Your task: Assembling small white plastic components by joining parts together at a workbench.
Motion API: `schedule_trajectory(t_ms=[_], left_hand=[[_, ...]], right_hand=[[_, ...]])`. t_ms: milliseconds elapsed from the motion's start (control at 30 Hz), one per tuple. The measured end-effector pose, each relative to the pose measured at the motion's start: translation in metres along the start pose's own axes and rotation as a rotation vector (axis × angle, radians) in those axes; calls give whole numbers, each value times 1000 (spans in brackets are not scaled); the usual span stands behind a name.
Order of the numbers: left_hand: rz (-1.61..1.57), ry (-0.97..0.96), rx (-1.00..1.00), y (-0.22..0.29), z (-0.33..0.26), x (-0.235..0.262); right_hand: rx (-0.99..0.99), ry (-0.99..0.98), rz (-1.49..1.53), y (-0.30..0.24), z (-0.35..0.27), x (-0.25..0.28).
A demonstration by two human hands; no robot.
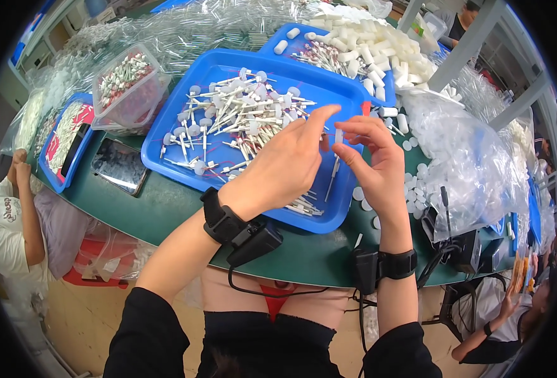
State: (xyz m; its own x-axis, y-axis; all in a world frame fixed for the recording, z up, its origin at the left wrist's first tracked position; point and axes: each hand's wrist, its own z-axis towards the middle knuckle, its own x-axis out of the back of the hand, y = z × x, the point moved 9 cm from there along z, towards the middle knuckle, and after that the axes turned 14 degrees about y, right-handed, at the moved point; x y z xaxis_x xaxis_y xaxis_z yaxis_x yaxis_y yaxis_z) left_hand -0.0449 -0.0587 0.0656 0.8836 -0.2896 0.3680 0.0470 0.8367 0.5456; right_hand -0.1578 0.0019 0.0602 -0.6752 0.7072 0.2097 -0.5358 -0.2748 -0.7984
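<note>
Both hands are raised over a blue tray (196, 101) that holds several thin white sticks with round caps (234, 113). My right hand (376, 167) pinches a small white stick with a cap (337, 146) between thumb and fingers. My left hand (288, 160) meets it from the left, fingertips at the top of the same stick. Black bands with small devices sit on both wrists.
A second blue tray (291, 47) behind carries white caps and sticks. A clear tub (130, 85) of red-tipped pieces, a phone (119, 165) and another blue tray (70, 135) lie at left. Clear bags (464, 157) of white caps fill the right. Other people sit at left and lower right.
</note>
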Motion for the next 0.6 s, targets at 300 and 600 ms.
schedule_trajectory(t_ms=[300,600], left_hand=[[63,2,-41,-8,5,9],[-9,2,-20,-2,6,12]], right_hand=[[-182,-22,217,7,-2,-2],[-160,-5,124,9,-1,5]])
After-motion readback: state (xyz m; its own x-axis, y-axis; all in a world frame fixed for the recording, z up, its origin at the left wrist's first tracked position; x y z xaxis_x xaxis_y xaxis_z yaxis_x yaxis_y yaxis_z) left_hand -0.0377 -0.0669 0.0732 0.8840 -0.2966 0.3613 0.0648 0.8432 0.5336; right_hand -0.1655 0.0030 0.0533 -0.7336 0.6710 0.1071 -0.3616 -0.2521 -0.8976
